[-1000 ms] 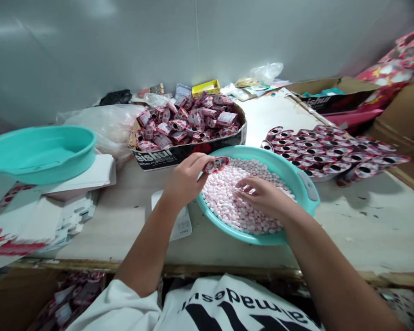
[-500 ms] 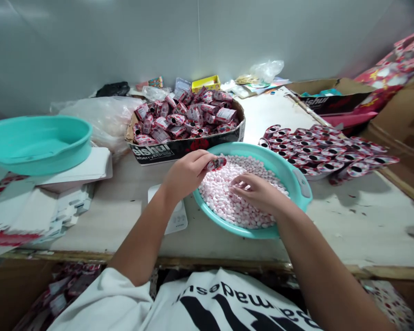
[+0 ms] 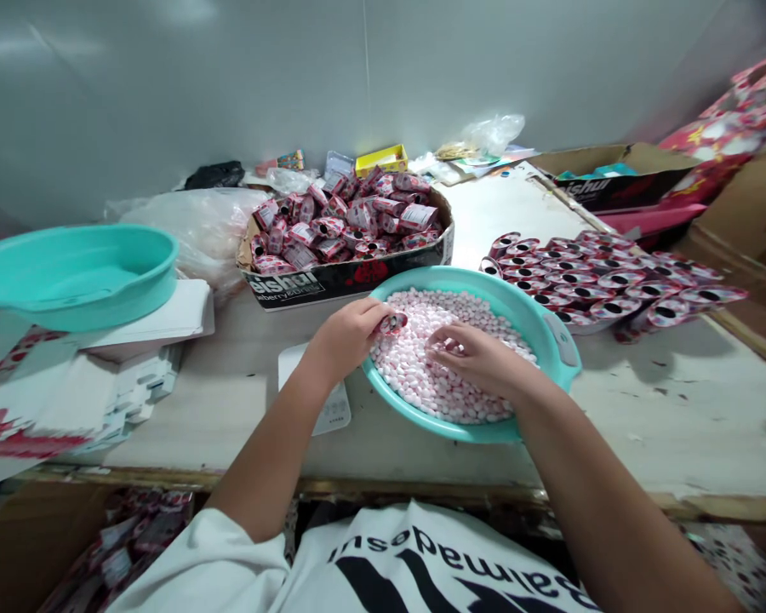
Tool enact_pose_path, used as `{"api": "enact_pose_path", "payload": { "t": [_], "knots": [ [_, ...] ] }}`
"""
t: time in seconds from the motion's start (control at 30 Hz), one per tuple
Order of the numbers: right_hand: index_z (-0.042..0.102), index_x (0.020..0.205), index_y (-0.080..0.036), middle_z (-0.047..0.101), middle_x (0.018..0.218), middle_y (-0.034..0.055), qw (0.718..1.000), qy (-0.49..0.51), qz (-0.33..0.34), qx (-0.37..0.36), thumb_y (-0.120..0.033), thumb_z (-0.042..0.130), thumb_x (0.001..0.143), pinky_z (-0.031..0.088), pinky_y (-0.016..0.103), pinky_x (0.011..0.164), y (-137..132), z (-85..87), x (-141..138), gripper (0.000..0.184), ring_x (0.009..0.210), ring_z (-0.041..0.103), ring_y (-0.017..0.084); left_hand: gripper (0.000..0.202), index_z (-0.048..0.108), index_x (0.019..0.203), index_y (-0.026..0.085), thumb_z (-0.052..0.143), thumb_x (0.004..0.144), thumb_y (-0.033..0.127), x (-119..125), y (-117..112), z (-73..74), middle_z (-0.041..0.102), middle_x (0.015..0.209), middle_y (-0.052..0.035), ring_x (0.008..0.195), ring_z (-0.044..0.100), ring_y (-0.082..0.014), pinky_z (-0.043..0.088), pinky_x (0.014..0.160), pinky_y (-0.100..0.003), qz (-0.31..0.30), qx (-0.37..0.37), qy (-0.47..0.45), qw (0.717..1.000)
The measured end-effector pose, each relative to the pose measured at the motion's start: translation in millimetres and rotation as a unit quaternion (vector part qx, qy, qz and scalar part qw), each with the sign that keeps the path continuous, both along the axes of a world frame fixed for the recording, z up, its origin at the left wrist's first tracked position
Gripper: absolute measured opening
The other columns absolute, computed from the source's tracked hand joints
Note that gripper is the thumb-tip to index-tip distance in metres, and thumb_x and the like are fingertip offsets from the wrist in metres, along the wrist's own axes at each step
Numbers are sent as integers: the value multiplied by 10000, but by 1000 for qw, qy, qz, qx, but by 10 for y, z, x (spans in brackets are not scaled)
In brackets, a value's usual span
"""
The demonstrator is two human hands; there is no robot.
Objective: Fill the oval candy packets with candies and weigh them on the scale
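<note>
My left hand (image 3: 348,336) grips a small red-and-white candy box (image 3: 393,323), holding it low over the near-left rim of a teal basin (image 3: 552,328). The basin is heaped with small pink and white candies (image 3: 434,375). My right hand (image 3: 478,358) rests palm down in the candies, fingers curled as if gathering some; whether it grips any I cannot tell. Rows of open empty boxes (image 3: 606,285) lie to the right of the basin. A cardboard tray (image 3: 351,277) behind the basin is piled with filled boxes (image 3: 348,221).
A second teal basin (image 3: 70,277) sits at the left on stacked flat white cartons (image 3: 102,383). A white scale (image 3: 328,409) lies by my left wrist. Plastic bags (image 3: 191,226), a yellow box (image 3: 380,159) and cardboard boxes (image 3: 613,174) line the back and right.
My left hand has lowered the candy box from above the basin rim down to the candies. My right hand stays in the candies, shifted slightly.
</note>
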State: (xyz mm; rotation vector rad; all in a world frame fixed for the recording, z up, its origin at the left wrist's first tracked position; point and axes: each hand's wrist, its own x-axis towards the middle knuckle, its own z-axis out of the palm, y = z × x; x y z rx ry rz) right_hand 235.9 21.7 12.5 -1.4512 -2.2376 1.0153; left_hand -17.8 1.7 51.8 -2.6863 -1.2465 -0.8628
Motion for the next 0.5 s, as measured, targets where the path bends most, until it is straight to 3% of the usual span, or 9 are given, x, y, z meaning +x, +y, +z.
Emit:
{"api": "enact_pose_path", "payload": {
  "t": [0.07, 0.23, 0.4, 0.5],
  "knots": [
    [682, 1086, -192, 672, 1119, 89, 1000, -4, 1, 2, -493, 562, 931, 479, 328, 869, 5, 1, 1, 359, 1007, 636, 229, 294, 674, 1155, 136, 551, 921, 7, -25, 14, -28, 719, 1117, -98, 1043, 688, -214, 569, 954, -327, 1, -14, -1, 1000],
    [682, 1068, -198, 681, 1114, 86, 1000, 2, 6, -4, -481, 559, 929, 489, 335, 884, 17, 0, -8, 339, 998, 640, 230, 358, 657, 1237, 145, 518, 937, 5, -60, -4, 12, 706, 1194, -111, 1135, 664, -203, 528, 1044, -331, -6, 34, -26, 999],
    [688, 1096, -196, 687, 1126, 98, 1000, -6, -4, 2, -507, 566, 921, 504, 324, 830, 18, -14, -9, 377, 967, 652, 228, 338, 690, 1164, 172, 530, 921, 1, -34, -14, -45, 728, 1171, -85, 1082, 696, -194, 563, 964, -302, -22, -39, -7, 999],
    [691, 1072, -192, 696, 1082, 88, 1000, -4, 6, 19, -494, 559, 930, 501, 320, 831, 19, -26, -2, 358, 957, 648, 220, 371, 665, 1232, 162, 507, 938, 0, 2, -50, -29, 711, 1222, -101, 1150, 671, -195, 530, 1030, -308, -27, 1, -21, 999]
  ]
}}
